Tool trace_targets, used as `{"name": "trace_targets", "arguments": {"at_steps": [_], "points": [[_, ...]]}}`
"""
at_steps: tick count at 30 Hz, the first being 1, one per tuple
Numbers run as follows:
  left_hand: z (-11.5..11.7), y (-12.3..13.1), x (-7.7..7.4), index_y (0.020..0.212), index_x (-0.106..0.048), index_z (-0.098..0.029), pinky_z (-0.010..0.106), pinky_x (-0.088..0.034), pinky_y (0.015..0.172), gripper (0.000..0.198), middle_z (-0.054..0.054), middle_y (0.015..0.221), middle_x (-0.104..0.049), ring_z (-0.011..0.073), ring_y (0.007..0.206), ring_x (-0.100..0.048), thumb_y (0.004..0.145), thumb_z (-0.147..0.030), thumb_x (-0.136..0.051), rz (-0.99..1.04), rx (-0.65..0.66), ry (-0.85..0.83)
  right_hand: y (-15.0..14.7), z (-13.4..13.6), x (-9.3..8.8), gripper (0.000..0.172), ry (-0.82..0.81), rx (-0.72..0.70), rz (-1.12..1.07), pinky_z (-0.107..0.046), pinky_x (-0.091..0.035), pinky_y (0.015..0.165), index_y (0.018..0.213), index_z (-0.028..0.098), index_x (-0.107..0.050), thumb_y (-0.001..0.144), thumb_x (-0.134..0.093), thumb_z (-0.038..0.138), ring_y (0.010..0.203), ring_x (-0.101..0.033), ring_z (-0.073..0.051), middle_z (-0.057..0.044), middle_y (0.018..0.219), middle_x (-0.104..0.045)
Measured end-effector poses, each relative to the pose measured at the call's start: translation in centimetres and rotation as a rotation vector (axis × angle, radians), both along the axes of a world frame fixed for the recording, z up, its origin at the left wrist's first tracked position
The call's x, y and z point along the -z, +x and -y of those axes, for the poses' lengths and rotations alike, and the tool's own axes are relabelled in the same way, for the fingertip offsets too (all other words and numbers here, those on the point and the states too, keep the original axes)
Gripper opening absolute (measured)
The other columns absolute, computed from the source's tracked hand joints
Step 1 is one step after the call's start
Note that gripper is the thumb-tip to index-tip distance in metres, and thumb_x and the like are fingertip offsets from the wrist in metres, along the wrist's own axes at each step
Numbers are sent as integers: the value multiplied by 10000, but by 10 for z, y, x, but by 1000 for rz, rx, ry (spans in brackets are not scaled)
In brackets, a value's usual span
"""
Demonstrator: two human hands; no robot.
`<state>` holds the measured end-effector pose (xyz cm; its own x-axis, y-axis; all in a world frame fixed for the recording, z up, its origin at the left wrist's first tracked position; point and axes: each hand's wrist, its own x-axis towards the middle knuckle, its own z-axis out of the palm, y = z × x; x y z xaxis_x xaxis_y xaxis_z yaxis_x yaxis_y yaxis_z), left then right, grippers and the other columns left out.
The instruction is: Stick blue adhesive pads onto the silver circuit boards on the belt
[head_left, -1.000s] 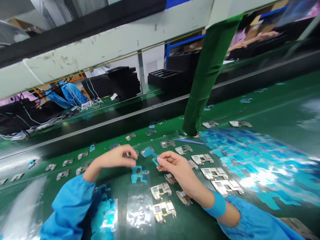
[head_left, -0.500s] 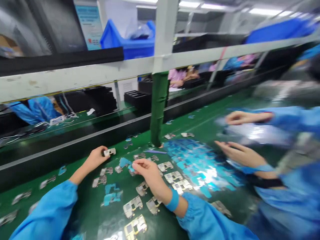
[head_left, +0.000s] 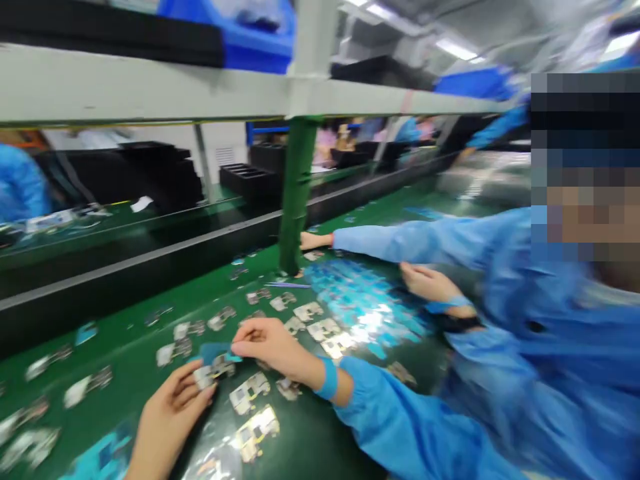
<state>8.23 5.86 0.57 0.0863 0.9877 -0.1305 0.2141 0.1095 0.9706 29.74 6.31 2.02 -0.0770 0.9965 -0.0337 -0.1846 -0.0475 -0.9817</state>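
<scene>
My left hand [head_left: 173, 410] grips a small silver metal plate [head_left: 204, 377] with cut-outs between thumb and fingers. A thin blue film [head_left: 211, 352] lies along the plate's far side; whether it is stuck to it I cannot tell. My right hand [head_left: 273, 348] pinches a blue film tab [head_left: 233, 357] at the plate's right end, thumb and forefinger together. Similar metal plates lie just right of my hands, among them a bright plate [head_left: 257, 432] and another plate [head_left: 250, 392]. More blue film pieces [head_left: 103, 457] lie at the lower left, beside my left wrist.
A green-wrapped post [head_left: 296, 200] rises from the green bench [head_left: 320, 443]. Purple tweezers [head_left: 287, 285] lie near its foot. To the right spreads a sheet of blue film pieces [head_left: 370, 300]. A co-worker's hand [head_left: 430, 283] hovers beside it; their other arm [head_left: 400, 241] reaches toward the post.
My left hand has come back from the far side toward my right hand, now with a plate between them. The co-worker's far arm has stretched left to the post. The view has shifted right.
</scene>
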Motion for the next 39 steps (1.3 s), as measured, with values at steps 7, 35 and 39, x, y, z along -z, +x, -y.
{"name": "trace_targets", "arguments": {"at_steps": [7,35,39], "points": [[9,-9,9,1321,-664,-133,395,-640,819,716,82,962,-795,211,785,-751,667,-348,-861,227,96,-131,4,4,8,248,-60,-110,158,-328,-530,726,768,206,-785,732,-842,444,758,-690,-200,-58,862,-786],[18,-10,8,1176,-693,-158,353,-638,786,465,81,929,-802,237,869,-771,741,-259,-823,69,204,20,1,9,5,280,-69,-106,435,-311,-495,538,694,218,-792,708,-787,497,594,-628,-201,-67,674,-735],[18,-9,4,1150,-695,-158,332,-640,753,434,61,893,-801,225,850,-771,742,-233,-821,55,195,27,0,10,3,289,-81,-117,448,-301,-497,539,695,213,-784,724,-773,500,587,-628,-192,-58,664,-730]]}}
